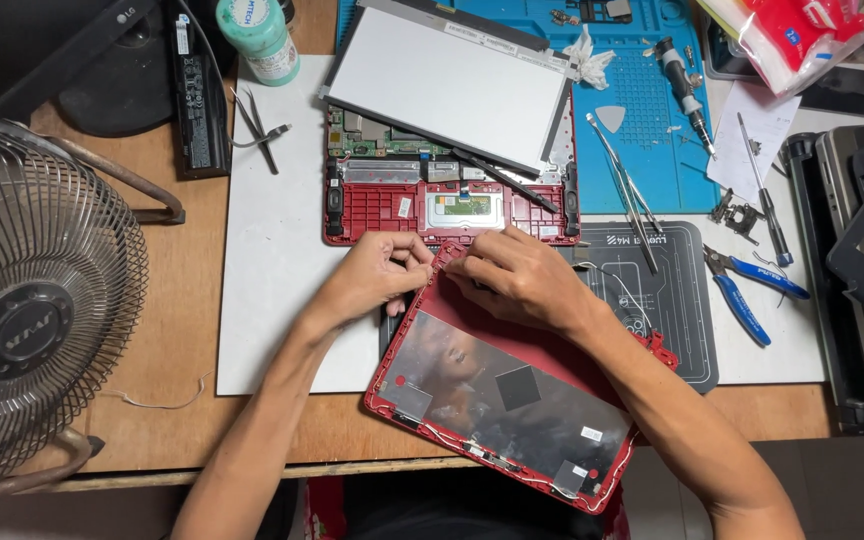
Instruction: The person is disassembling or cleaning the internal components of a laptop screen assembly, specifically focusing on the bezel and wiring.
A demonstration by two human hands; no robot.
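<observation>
Wooden bench (182, 330) under everything, one white mat (272, 250) laid over it, one blue silicone mat (642, 120) behind, one dark mat (677, 300) to my right. One wire-guard fan (37, 300) at far left.

One red laptop base (449, 200), opened up: board and trackpad underside exposed, one bare screen panel (447, 85) resting tilted across its back half. So the panel is already out of its housing, I judge.

One red lid shell (512, 400), inner face up, lying askew on the bench's near edge and overhanging it. Foil lining, one black square pad, thin cables along its lower rim not yet removed. Strip-down looks partway; the shell's fittings remain.

Both hands at the shell's top corner. My left hand (377, 275): fingers curled narrow, pinching at the red rim. My right hand (512, 280): laid over the same edge, fingertips pressed close on it; what sits under them I cannot tell.

Smaller items: one long black battery (199, 100), one green-capped bottle (260, 38), one blue-handled cutter (752, 290), two screwdrivers (687, 85), one pair of tweezers (257, 130) on the white mat.
</observation>
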